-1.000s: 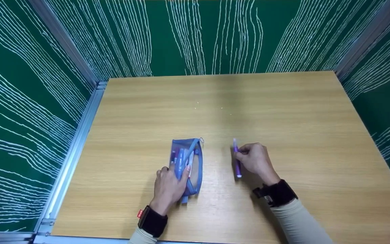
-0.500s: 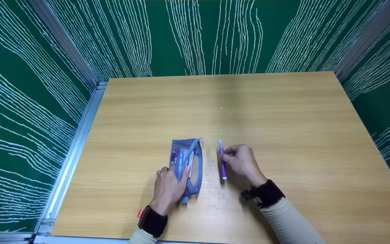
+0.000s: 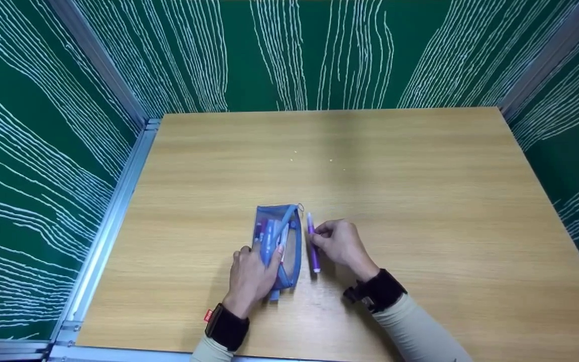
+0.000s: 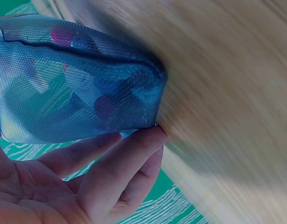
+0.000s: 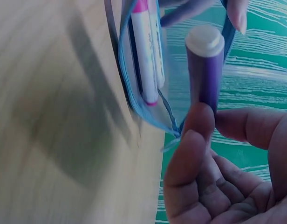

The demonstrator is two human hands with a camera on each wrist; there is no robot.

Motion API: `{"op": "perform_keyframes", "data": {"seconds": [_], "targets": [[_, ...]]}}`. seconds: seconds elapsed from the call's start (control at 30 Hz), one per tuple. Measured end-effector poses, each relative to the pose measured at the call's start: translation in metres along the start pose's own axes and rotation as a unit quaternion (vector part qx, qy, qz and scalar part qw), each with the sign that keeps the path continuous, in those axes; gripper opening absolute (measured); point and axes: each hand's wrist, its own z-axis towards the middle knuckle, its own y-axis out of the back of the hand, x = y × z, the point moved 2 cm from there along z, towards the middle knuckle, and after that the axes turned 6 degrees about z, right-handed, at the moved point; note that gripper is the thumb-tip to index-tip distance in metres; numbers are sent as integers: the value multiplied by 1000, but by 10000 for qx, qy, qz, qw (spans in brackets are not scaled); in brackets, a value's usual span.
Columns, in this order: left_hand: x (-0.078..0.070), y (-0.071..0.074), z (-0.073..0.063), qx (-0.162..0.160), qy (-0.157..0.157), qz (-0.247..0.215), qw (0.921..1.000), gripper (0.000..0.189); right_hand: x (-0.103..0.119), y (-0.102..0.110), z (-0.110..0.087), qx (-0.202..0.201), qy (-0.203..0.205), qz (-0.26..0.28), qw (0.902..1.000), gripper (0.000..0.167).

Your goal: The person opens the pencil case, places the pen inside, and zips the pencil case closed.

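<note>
A blue mesh pencil case (image 3: 271, 213) lies on the table with its zip opening facing right. Several pens (image 3: 269, 237) show inside it, and the right wrist view gives a white pen with pink ends (image 5: 146, 56) near the opening. My left hand (image 3: 250, 276) grips the near part of the case, thumb at the opening and fingers against the mesh side (image 4: 83, 98). My right hand (image 3: 342, 245) pinches a purple marker (image 3: 314, 254) between thumb and fingers. The marker is held just right of the case, apart from it, its white end (image 5: 205, 41) toward me.
The wooden table (image 3: 420, 181) carries a few tiny white specks (image 3: 330, 160) beyond the case. Green walls (image 3: 249, 60) with white lines enclose the back and sides. A metal rail (image 3: 113, 221) runs along the left edge.
My right hand has moved left with the purple marker, from well right of the pencil case to close beside it. The left hand and the case have stayed in place.
</note>
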Motion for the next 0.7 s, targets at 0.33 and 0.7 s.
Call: {"op": "perform_keyframes", "data": {"seconds": [0.33,0.7], "targets": [[0,-1,0,13,-20,-8,10000,75,5,-18,-1,50,364,-100,9993,8],[-1,1,-1,133,61,-52,9999,75,9,-34,1,218,364,75,9991,8]]}}
